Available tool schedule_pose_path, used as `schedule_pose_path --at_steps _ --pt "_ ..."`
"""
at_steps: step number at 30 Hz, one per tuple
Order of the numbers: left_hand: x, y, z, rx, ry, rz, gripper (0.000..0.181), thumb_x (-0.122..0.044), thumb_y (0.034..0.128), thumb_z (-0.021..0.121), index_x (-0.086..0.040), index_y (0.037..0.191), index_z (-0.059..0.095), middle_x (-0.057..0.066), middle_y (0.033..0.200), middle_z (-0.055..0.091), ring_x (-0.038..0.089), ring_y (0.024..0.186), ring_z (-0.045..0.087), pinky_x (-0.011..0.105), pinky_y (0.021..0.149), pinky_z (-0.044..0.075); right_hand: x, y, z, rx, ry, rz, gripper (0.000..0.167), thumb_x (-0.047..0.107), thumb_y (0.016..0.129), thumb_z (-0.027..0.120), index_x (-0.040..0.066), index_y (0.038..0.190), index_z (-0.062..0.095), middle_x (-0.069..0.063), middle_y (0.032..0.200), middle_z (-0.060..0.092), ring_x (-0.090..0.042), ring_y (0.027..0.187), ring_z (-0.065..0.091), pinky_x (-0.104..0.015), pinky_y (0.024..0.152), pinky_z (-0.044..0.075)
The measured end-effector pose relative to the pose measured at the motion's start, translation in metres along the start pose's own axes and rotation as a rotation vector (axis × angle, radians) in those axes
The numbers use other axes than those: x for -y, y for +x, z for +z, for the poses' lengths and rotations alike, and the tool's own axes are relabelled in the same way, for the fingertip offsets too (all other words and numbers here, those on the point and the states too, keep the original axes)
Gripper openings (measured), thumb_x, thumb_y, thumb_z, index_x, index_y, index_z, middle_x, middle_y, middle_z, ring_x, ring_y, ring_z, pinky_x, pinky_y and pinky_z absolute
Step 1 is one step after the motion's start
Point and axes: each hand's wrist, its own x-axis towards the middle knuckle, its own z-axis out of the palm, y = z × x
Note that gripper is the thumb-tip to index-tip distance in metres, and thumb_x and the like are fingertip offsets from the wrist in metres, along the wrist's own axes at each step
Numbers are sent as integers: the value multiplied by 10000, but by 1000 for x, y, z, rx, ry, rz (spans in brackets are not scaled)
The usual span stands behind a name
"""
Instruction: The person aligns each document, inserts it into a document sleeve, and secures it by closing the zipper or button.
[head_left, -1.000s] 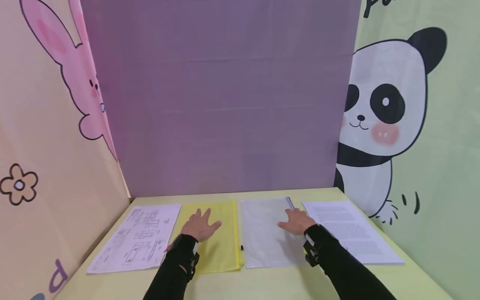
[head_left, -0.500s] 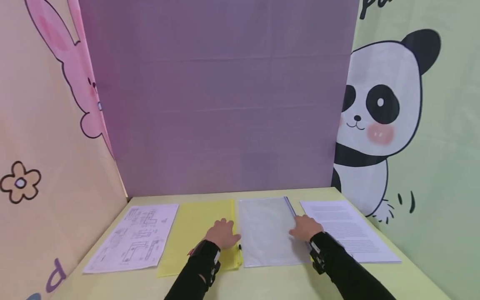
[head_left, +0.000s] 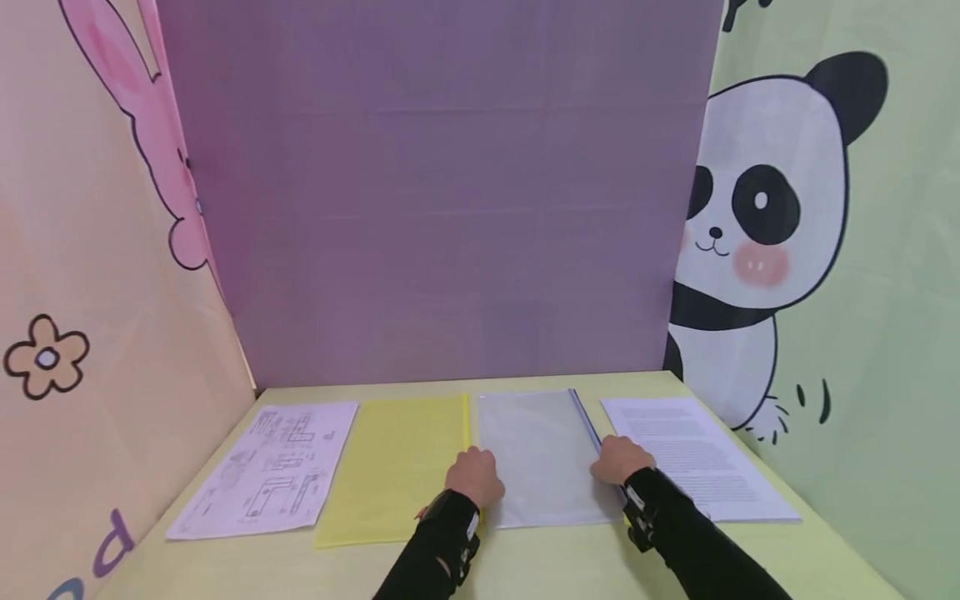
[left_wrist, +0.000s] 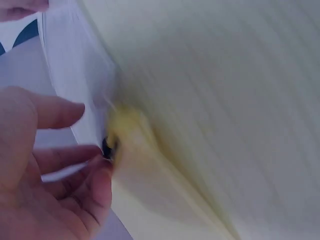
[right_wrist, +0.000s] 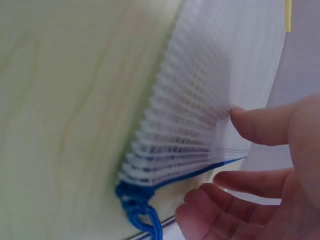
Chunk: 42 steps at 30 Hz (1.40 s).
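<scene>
The left hand (head_left: 476,477) is touching the black pull (left_wrist: 107,149) on the yellow folder (head_left: 393,467); blur is hiding whether it's gripping. The right hand (head_left: 622,460) is sitting loose-fingered, thumb touching the clear mesh folder (head_left: 532,458), just right of the yellow one. Work's looking early: both folders are lying on the table (head_left: 525,567), drawing sheet (head_left: 270,471) and text sheet (head_left: 697,458) flanking them, apparently unhandled, their print defying reading. Beyond, the left wall's showing a purple "d" (head_left: 114,543).
</scene>
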Motion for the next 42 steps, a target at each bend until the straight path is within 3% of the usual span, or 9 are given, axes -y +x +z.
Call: schedule_pose_path --at_steps 4,6,11,17,23,27,34,38,42 --pt "-13 -3 4 -89 -51 -108 190 -154 784 754 8 782 656 181 816 619 336 742 629 473 645 558 -2 1 4 11 19 21 210 166 810 654 -26 880 606 -163 823 601 -300 701 572 -459 624 509" --pt "-18 -4 2 -102 -97 -159 205 -166 777 750 8 767 641 179 789 623 326 720 629 457 631 555 -1 -1 3 20 33 26 206 158 811 651 -28 884 602 -155 814 589 -298 697 565 -443 615 502" --pt "-23 -7 -6 -89 -139 -227 204 -161 786 740 13 758 638 153 743 640 282 683 617 413 610 550 0 -1 3 26 50 30 210 159 808 649 -27 891 598 -145 805 579 -293 693 556 -425 606 490" --pt "-22 -7 -9 -64 -240 -277 180 -127 804 708 42 813 649 167 777 651 295 712 626 440 653 551 2 -3 2 37 61 51 201 152 809 649 -28 876 591 -137 784 570 -290 684 557 -412 595 479" --pt "-15 -3 -4 -80 -331 -363 188 -124 817 708 51 868 661 174 793 642 314 720 623 459 662 544 3 -7 -2 35 62 42 188 148 813 633 -25 863 578 -126 771 558 -277 677 549 -384 587 459" --pt "-10 2 -1 -81 -364 -370 177 -112 820 692 55 866 655 150 760 615 288 680 592 418 618 529 3 -8 -4 38 82 38 188 146 803 634 -21 844 559 -120 763 552 -273 670 545 -373 580 453" --pt "-13 5 -9 -41 -496 -339 106 -59 849 627 39 832 590 138 665 591 219 476 569 283 403 456 3 -8 -3 27 88 42 234 167 795 673 -29 867 568 -127 785 570 -273 680 561 -389 587 482" --pt "-14 8 -17 -39 -550 -278 94 -30 844 621 48 861 573 143 734 576 243 538 597 309 435 513 2 -7 -1 18 90 41 261 150 794 686 -56 917 583 -146 805 585 -284 697 576 -419 606 512" --pt "-7 11 -23 -64 -534 -231 59 -6 829 602 26 826 552 139 748 581 280 616 626 349 513 538 5 -7 4 4 135 -7 278 117 772 698 -85 920 579 -148 804 592 -271 705 586 -396 622 530"
